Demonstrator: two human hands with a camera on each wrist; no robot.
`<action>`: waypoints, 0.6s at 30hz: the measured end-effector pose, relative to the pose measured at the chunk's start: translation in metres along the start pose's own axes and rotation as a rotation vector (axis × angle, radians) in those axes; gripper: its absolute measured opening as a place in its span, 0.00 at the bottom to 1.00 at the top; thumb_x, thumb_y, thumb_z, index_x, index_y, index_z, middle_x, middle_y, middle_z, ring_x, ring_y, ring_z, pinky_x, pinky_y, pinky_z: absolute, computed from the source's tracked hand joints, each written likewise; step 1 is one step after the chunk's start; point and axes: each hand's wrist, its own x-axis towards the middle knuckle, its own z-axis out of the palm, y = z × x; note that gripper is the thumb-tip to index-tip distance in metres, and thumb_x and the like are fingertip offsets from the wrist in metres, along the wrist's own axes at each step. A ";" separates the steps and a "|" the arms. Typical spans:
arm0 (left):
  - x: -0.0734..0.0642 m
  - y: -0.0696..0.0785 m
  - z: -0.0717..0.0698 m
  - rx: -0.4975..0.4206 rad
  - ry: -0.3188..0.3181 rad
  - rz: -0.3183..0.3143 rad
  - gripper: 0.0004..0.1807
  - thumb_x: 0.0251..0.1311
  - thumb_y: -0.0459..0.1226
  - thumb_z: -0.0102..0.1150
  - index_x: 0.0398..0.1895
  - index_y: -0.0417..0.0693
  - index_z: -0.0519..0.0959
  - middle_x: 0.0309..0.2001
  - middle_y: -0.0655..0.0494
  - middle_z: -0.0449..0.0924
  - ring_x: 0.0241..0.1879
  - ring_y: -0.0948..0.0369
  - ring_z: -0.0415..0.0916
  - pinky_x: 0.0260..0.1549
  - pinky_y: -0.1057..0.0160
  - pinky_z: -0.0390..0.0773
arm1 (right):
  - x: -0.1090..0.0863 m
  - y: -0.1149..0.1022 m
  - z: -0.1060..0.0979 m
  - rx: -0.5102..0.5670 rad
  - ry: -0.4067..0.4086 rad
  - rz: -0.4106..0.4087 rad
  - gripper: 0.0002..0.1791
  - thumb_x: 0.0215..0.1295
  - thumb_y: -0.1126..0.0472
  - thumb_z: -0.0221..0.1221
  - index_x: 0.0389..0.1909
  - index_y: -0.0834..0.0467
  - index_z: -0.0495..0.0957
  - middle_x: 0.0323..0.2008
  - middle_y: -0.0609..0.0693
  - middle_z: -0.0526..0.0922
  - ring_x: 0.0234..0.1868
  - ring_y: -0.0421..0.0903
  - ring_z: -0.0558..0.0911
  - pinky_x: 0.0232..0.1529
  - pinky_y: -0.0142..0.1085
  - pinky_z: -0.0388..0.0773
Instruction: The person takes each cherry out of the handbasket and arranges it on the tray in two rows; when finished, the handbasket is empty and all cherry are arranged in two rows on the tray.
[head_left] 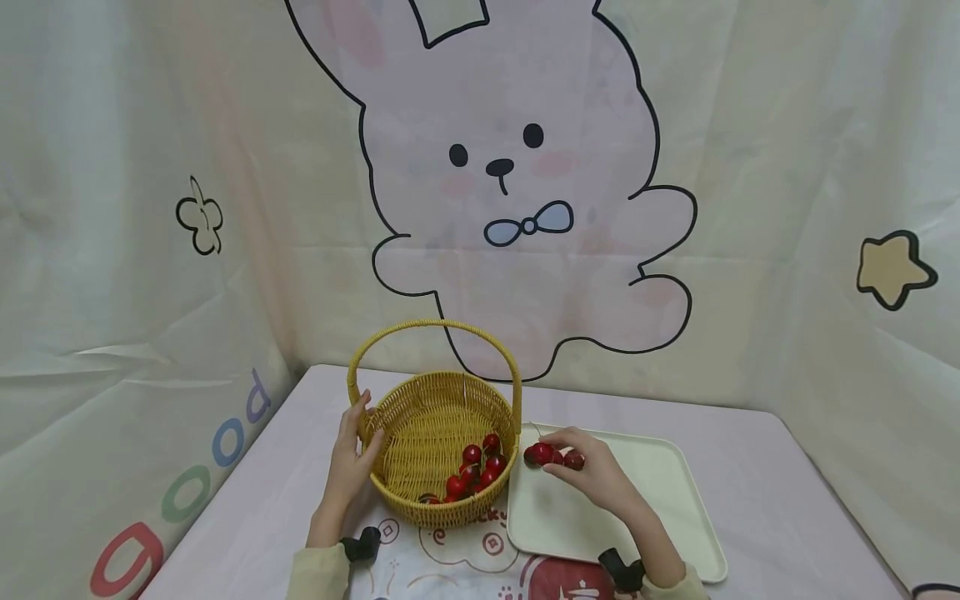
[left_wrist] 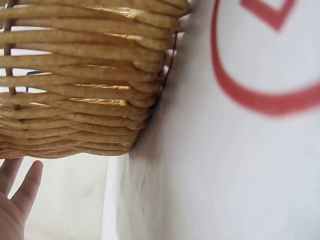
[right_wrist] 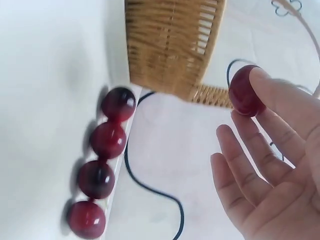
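Observation:
A yellow wicker basket (head_left: 408, 433) with a tall arched handle stands upright on the table. Several red cherries (head_left: 471, 455) lie in its right side. My left hand (head_left: 349, 467) rests against the basket's left side by the handle's foot, fingers extended and spread in the left wrist view. Over a cream tray (head_left: 637, 508), my right hand (head_left: 596, 477) pinches one dark red cherry (right_wrist: 245, 91) between thumb and fingertips, the other fingers spread. Below it, more cherries (right_wrist: 96, 179) line up along the tray in the right wrist view.
The tray sits right beside the basket on the white table cover (head_left: 757, 492), which has red printed figures near the front. Hanging cloth (head_left: 750, 167) with a cartoon rabbit and other drawings encloses the back and sides. A black wrist strap (head_left: 621, 570) circles each wrist.

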 end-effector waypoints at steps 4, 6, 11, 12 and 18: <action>0.000 0.000 0.000 -0.007 -0.006 -0.001 0.38 0.59 0.31 0.56 0.71 0.60 0.54 0.62 0.47 0.62 0.56 0.49 0.68 0.46 0.43 0.70 | -0.002 0.010 -0.006 -0.040 0.025 -0.005 0.19 0.50 0.62 0.67 0.46 0.56 0.80 0.42 0.46 0.81 0.40 0.45 0.80 0.37 0.38 0.78; 0.000 0.000 0.000 -0.007 -0.004 -0.001 0.38 0.59 0.31 0.56 0.71 0.60 0.54 0.62 0.48 0.62 0.56 0.49 0.68 0.47 0.43 0.70 | -0.003 0.015 -0.008 -0.062 0.032 0.006 0.18 0.50 0.63 0.68 0.45 0.56 0.80 0.41 0.46 0.81 0.41 0.47 0.80 0.38 0.39 0.78; 0.001 -0.001 0.001 -0.021 0.008 0.007 0.38 0.58 0.29 0.57 0.70 0.60 0.55 0.63 0.49 0.62 0.56 0.49 0.69 0.47 0.41 0.69 | -0.008 0.022 -0.017 -0.105 0.053 0.038 0.17 0.50 0.63 0.68 0.44 0.57 0.81 0.40 0.47 0.81 0.39 0.46 0.79 0.39 0.43 0.78; 0.001 -0.001 0.001 -0.018 0.008 0.006 0.39 0.58 0.29 0.57 0.70 0.60 0.55 0.63 0.50 0.62 0.56 0.49 0.69 0.47 0.42 0.69 | -0.009 0.024 -0.019 -0.114 0.057 0.046 0.17 0.50 0.63 0.67 0.44 0.57 0.81 0.40 0.47 0.81 0.39 0.47 0.79 0.39 0.44 0.77; 0.001 -0.001 0.000 0.009 0.007 0.011 0.39 0.57 0.29 0.57 0.70 0.58 0.55 0.62 0.49 0.62 0.55 0.49 0.69 0.45 0.43 0.70 | -0.012 0.040 -0.030 -0.147 0.073 0.120 0.18 0.50 0.63 0.67 0.45 0.57 0.81 0.40 0.48 0.80 0.41 0.51 0.79 0.40 0.47 0.76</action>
